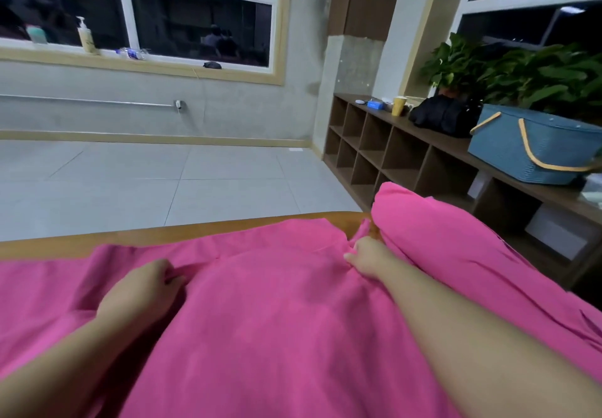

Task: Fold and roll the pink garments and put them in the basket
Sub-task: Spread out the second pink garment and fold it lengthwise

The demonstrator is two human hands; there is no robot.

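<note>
The big pink cloth garment [277, 303] lies spread on the wooden table [182, 233]. The left hand [146, 287] and right hand [368, 254] each pinch it, probably to fold it. The blue woven basket [537, 150] waits on the brown shelf [423, 144].

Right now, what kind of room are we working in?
Probably a shared activity or studio room rather than a home laundry: bare tiled floor, a wall rail under large windows, and open cubby shelving carrying the blue basket. The pink garment lies on a wooden table.

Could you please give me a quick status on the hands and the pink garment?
Left hand and right hand both gripping pink garment, spread on table. Basket on shelf, right. Nothing blocking.
</note>
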